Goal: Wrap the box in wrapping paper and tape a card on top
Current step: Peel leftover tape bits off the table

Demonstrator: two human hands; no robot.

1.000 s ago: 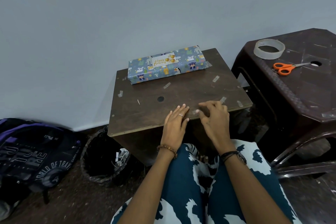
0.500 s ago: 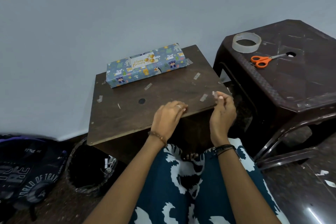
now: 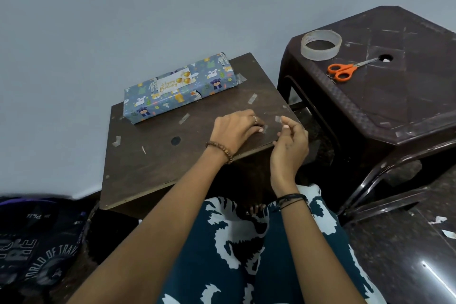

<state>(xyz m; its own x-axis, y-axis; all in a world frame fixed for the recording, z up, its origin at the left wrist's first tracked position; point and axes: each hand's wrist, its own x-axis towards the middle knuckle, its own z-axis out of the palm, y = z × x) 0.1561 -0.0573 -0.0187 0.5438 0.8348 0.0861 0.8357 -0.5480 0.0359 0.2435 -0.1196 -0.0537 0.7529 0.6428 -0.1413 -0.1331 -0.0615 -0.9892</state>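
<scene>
Your right grip (image 3: 290, 139) is pinching a small clear tape strip (image 3: 278, 119); your left grip (image 3: 235, 131) is picking with curled fingers at another on the dark wooden surface (image 3: 148, 173). Blue animal-print wrapped box (image 3: 180, 87), white card (image 3: 175, 81) on top, is sitting at the far edge. Tape looks flimsy, sticky: hold it by one end.

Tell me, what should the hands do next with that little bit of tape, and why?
Probably carry the tape strip pinched by the right hand over to the birthday card on the wrapped box and press it down. The left hand is picking at another strip stuck on the small table.
</scene>
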